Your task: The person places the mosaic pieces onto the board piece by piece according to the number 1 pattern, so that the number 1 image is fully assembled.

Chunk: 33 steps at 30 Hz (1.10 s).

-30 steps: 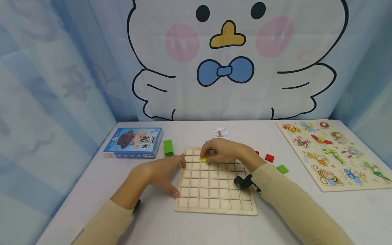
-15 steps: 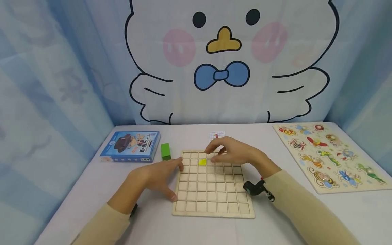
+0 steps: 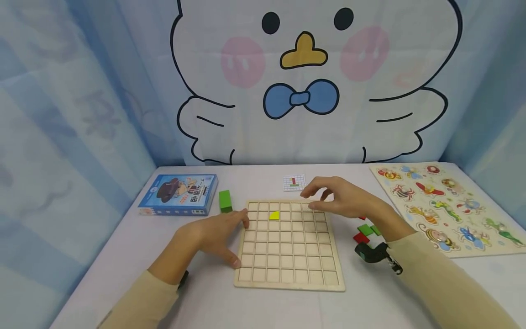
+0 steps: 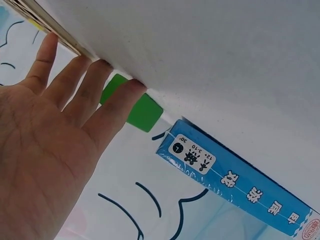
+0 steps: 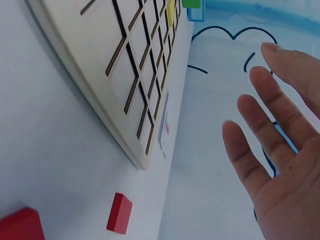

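Observation:
A wooden grid board (image 3: 287, 289) lies flat on the table, with one yellow piece (image 3: 274, 215) set in a cell of its second row from the back. My left hand (image 3: 211, 237) rests at the board's left edge, thumb and fingers spread and straight. Above the board's back right corner my right hand (image 3: 343, 196) hovers with nothing in its fingers, which look relaxed in the right wrist view. Red pieces (image 3: 361, 238) and green pieces (image 3: 365, 230) lie right of the board, partly hidden under the right forearm.
A green block (image 3: 225, 201) stands left of the board, beside a blue game box (image 3: 178, 194). Behind the board lies a small printed grid card (image 3: 294, 183). An insect picture puzzle board (image 3: 452, 205) covers the right side of the table.
My right hand has let go of the yellow piece and moved right across the board, uncovering it and the card. My left hand stays at the board's edge.

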### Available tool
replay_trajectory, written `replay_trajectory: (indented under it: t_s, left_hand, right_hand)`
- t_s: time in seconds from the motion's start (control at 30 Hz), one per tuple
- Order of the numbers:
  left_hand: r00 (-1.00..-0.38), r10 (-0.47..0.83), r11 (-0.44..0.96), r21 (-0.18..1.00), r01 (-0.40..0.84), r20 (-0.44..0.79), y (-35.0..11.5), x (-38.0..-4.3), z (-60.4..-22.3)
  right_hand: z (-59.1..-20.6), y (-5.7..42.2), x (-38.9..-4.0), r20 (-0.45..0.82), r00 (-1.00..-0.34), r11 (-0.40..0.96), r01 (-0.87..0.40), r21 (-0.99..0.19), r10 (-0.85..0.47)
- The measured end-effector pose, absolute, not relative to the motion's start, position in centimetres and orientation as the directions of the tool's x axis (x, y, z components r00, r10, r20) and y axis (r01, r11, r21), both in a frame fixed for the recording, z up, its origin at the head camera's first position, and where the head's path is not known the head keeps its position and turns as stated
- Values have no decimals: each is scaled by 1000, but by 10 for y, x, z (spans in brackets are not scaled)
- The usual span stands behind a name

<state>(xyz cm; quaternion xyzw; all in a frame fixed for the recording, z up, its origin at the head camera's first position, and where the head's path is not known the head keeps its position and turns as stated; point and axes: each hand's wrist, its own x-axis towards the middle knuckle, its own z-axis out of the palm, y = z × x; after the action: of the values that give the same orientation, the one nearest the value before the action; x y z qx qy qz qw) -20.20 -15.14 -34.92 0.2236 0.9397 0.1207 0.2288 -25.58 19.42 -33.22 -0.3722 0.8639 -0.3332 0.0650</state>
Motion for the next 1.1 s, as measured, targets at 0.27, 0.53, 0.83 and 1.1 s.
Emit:
replay_trajectory:
  t_s: [0.27, 0.53, 0.83, 1.1]
  left_hand:
    - [-794, 476, 872, 322, 369, -377, -152, -205, -352]
    - [-796, 469, 872, 341, 350, -383, -153, -204, -353]
    - [-796, 472, 874, 318, 368, -377, -153, -206, -352]
    - [-800, 465, 877, 323, 356, -379, -152, -204, -351]
  right_hand:
    - [-331, 222, -255, 201, -733, 530, -626, -572, -649]
    - [-344, 245, -255, 205, -779, 576, -588, -568, -593]
    - [-348, 263, -253, 200, -816, 619, -549, -562, -543]
    - [-358, 280, -256, 225, -814, 619, -560, -551, -536]
